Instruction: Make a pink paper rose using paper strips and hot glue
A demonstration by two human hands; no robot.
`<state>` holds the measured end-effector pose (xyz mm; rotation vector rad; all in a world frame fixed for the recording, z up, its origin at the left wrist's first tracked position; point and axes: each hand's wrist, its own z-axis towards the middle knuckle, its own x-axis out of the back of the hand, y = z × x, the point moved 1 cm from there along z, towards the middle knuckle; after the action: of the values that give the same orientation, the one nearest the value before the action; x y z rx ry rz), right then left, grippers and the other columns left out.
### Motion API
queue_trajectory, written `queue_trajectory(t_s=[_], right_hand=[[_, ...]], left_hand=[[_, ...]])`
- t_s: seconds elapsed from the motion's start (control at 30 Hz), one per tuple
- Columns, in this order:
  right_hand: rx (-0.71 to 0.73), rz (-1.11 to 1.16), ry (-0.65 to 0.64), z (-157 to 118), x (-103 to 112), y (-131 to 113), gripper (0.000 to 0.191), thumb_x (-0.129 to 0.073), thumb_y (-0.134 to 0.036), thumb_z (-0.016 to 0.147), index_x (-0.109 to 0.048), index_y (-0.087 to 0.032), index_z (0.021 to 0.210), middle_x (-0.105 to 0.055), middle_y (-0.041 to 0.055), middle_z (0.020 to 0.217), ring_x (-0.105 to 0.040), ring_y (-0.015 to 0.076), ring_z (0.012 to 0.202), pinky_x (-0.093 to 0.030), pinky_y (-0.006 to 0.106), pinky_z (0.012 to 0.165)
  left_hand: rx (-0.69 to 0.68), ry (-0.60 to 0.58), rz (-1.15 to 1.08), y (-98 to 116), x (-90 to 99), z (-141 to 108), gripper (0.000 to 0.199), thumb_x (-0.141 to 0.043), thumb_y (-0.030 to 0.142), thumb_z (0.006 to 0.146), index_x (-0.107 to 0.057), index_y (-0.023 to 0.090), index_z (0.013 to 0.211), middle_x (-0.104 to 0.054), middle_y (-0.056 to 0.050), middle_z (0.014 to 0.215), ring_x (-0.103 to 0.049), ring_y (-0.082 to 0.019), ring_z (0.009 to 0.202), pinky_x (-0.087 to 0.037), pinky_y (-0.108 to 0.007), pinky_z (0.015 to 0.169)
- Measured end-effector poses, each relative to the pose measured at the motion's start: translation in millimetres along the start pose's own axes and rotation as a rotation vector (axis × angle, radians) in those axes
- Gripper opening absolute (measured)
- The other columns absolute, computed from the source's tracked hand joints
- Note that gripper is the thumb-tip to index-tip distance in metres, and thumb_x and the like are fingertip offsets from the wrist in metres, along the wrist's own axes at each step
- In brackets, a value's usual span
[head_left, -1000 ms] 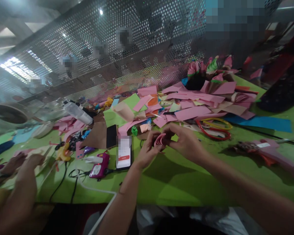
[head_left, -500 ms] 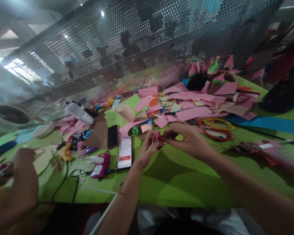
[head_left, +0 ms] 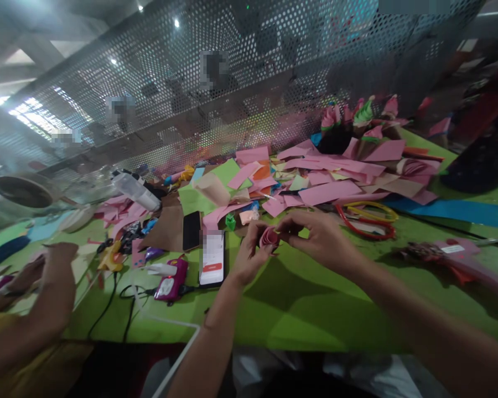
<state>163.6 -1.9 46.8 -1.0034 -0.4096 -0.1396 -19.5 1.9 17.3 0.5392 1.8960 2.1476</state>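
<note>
And now the pink paper coil (head_left: 268, 237) is held in the curled fingers of the left hand (head_left: 248, 255), its spiral face turned further into view than a second ago! At its right edge, the fingertips of the right hand (head_left: 313, 235) are drawn nearly together; whether paper is pinched there cannot be told. Left of both, a lit phone (head_left: 212, 260) is left undisturbed.
</note>
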Motion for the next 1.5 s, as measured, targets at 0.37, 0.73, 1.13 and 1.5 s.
queue_trajectory(t_s=[0.37,0.73,1.13,1.5], right_hand=[[0.010,0.009,0.026,-3.4,-3.9,6.2,0.016,-0.062,-0.012,0.082,-0.073,-0.021,0.089,-0.073,0.0031,0.083,-0.065,0.0161,0.073,-0.049,0.026,0.064],[0.047,0.067,0.029,-1.7,-3.1,2.4,0.015,-0.063,-0.011,0.081,-0.072,-0.021,0.086,-0.071,0.0023,0.081,-0.064,0.0149,0.072,-0.049,0.025,0.065],[0.084,-0.020,-0.039,-1.2,1.5,1.5,0.017,-0.065,-0.005,0.081,-0.072,-0.021,0.083,-0.070,0.0016,0.080,-0.064,0.0154,0.075,-0.048,0.025,0.067],[0.240,-0.166,-0.075,-5.3,-2.5,2.4,0.015,-0.065,-0.009,0.085,-0.073,-0.022,0.085,-0.070,0.0031,0.083,-0.066,0.0156,0.077,-0.047,0.024,0.066]], left_hand=[[-0.076,0.011,0.261,1.1,1.1,-1.4,0.035,-0.064,0.038,0.079,-0.048,0.023,0.106,-0.052,-0.003,0.101,-0.052,-0.019,0.091,-0.053,-0.035,0.082],[0.052,-0.095,0.006,-0.6,0.2,2.1,0.044,-0.067,0.054,0.077,-0.047,0.022,0.099,-0.049,-0.001,0.094,-0.049,-0.016,0.086,-0.048,-0.026,0.071],[0.046,-0.089,-0.078,-4.5,5.5,5.5,0.060,-0.067,0.070,0.071,-0.052,0.020,0.100,-0.052,-0.003,0.096,-0.050,-0.018,0.089,-0.045,-0.028,0.075],[0.071,-0.083,-0.081,1.9,2.2,4.8,0.060,-0.071,0.066,0.069,-0.050,0.022,0.103,-0.053,-0.005,0.102,-0.052,-0.024,0.104,-0.046,-0.036,0.089]])
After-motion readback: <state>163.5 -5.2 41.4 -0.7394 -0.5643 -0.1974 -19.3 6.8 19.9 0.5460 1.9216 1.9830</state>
